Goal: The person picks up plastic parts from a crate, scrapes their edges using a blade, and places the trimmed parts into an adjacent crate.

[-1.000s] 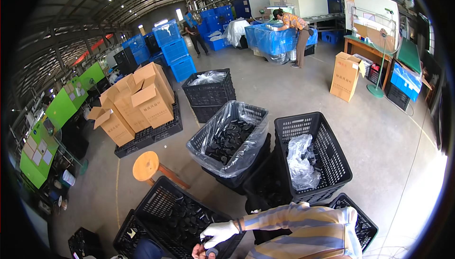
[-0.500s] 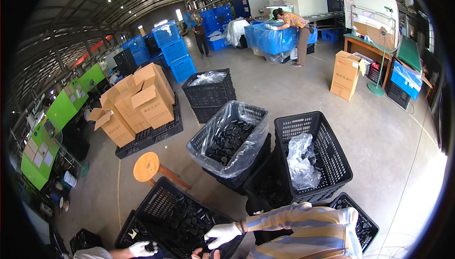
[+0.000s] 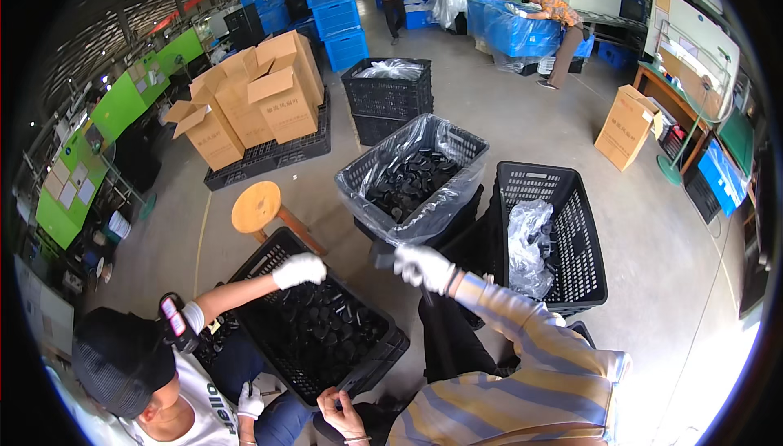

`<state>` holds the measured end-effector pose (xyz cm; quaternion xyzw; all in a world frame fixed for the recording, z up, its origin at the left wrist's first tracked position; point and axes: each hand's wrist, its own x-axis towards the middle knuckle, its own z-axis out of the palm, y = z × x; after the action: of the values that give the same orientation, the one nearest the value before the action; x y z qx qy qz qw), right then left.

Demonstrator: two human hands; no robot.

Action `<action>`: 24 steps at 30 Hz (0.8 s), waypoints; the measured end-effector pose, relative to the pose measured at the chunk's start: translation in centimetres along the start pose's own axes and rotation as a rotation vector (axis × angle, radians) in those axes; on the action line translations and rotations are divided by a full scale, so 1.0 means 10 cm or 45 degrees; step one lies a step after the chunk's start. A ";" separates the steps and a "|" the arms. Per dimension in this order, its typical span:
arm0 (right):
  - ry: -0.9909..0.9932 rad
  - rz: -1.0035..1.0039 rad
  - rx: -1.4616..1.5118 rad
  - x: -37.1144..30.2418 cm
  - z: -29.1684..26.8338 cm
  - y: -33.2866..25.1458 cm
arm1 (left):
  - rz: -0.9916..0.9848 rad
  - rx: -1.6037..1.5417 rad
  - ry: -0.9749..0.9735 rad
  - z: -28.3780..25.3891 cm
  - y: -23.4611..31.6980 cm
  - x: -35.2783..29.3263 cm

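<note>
My right hand (image 3: 424,269), in a white glove, is closed on a dark plastic part (image 3: 382,253). It is stretched forward near the close edge of the crate lined with clear plastic (image 3: 349,193), which holds many black parts (image 3: 414,181). My left hand (image 3: 342,415) is bare, with curled fingers beside the near corner of a black crate (image 3: 383,340) full of similar loose parts. Whatever its fingers pinch is too small or dark to make out. A co-worker's gloved hand (image 3: 299,271) hovers over the far part of that crate; their other gloved hand (image 3: 250,402) is low at their lap.
A wooden stool (image 3: 256,206) stands beyond the near crate. To the right is a black crate (image 3: 583,246) with crumpled clear plastic (image 3: 530,250). Cardboard boxes (image 3: 261,95) rest on a black pallet (image 3: 269,156). The co-worker in a black cap (image 3: 122,360) sits at the left.
My right hand has gone from over the near crate forward to the lined crate. More of my left hand shows. The co-worker has come into view, one arm now reaching over the near crate.
</note>
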<state>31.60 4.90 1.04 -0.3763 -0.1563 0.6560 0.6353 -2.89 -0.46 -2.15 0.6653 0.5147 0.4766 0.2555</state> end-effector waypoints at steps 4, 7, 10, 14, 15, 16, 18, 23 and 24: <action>0.290 -0.211 0.101 0.37 -0.38 -0.33 | -0.055 0.029 -0.021 0.05 -0.21 -0.12; 0.331 -0.088 -0.650 0.55 -0.31 0.02 | -0.164 0.010 -0.151 0.02 -0.36 -0.13; 0.250 -0.037 -1.531 0.54 -0.20 0.45 | -0.318 0.043 -0.272 0.15 -0.35 -0.05; 0.180 -0.046 -2.310 0.81 -0.05 1.00 | -0.253 0.098 -0.299 0.21 -0.64 0.02; 0.181 0.023 -2.461 0.89 0.00 1.11 | -0.264 0.121 -0.296 0.18 -0.74 0.04; 0.153 0.037 -2.461 0.95 0.02 1.20 | -0.273 0.133 -0.301 0.19 -0.83 0.05; 0.101 0.133 -2.475 1.09 0.11 1.32 | -0.308 0.184 -0.333 0.20 -1.02 0.16; 0.437 -0.279 -2.417 1.15 -0.11 1.56 | -0.381 0.315 -0.693 0.66 -1.31 0.48; 0.491 -0.404 -2.380 1.09 -0.13 1.53 | -0.347 0.422 -0.862 0.81 -1.37 0.56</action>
<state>22.54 12.68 -13.51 -0.8054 -0.5572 0.1005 0.1755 -1.56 10.58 -14.84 0.7426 0.5548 0.1030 0.3608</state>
